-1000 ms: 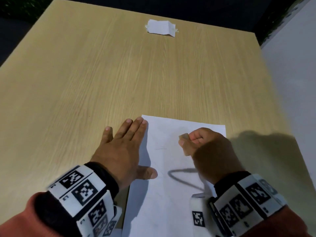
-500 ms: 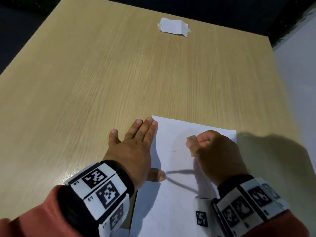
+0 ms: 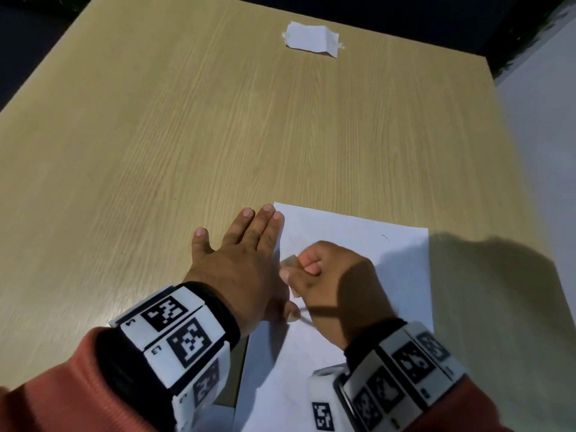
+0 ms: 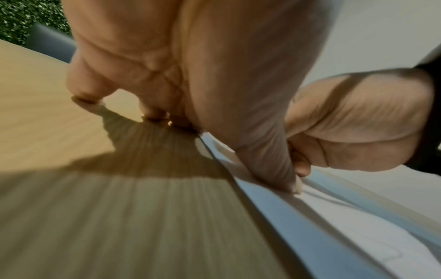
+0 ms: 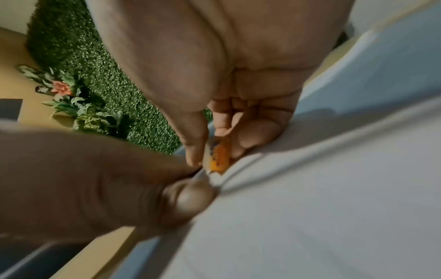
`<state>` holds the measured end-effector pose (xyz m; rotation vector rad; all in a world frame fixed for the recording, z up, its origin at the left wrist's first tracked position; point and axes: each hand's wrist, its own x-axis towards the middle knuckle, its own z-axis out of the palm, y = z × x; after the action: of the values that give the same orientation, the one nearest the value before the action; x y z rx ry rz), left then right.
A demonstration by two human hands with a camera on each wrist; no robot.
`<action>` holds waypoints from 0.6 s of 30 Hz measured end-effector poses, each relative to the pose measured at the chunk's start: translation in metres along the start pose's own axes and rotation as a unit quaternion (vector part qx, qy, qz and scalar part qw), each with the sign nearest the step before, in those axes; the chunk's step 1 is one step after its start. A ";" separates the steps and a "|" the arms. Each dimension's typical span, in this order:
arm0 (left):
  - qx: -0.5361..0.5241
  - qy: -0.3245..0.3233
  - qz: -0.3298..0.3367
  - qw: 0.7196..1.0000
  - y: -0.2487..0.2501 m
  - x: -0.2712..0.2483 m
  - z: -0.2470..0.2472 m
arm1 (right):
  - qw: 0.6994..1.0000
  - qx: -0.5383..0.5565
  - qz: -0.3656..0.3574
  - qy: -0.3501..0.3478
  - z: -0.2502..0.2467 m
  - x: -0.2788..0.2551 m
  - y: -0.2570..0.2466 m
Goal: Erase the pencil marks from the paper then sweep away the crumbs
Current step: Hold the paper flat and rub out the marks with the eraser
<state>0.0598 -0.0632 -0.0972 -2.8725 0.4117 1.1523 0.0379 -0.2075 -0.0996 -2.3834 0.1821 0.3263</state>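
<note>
Right hand (image 3: 336, 282), pinching the eraser (image 3: 290, 262), has slid left up against the flat, open left hand (image 3: 243, 266). Paper (image 3: 389, 260) looks nearly clean, so erasing's almost done.

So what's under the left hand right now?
The left hand lies flat across the paper's left edge and the table. Any marks beneath the palm are covered.

A light wood-grain desk (image 3: 187, 135) fills the head view; near its far edge lies a small crumpled white scrap of paper (image 3: 311, 39) – well apart from everything else. Beyond the desk, the right wrist view shows a green leafy wall (image 5: 95, 75) and a pink artificial flower (image 5: 62, 88) among leaves
</note>
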 end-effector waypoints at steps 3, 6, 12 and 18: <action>-0.005 -0.007 0.002 1.000 0.000 0.000 -0.001 | 0.999 -0.033 0.039 0.017 -0.013 0.003 0.011; -0.013 -0.009 0.004 1.000 -0.001 0.000 -0.002 | 0.994 -0.053 0.078 0.052 -0.035 0.002 0.024; -0.002 -0.008 -0.006 1.000 0.002 0.000 -0.003 | 0.999 0.021 0.034 -0.021 0.002 -0.002 -0.003; -0.019 -0.015 0.001 1.000 0.000 -0.001 -0.003 | 0.993 -0.045 0.072 0.084 -0.040 -0.001 0.024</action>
<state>0.0608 -0.0633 -0.0946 -2.8844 0.3948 1.2141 0.0386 -0.2520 -0.0860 -2.4939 0.4263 0.2033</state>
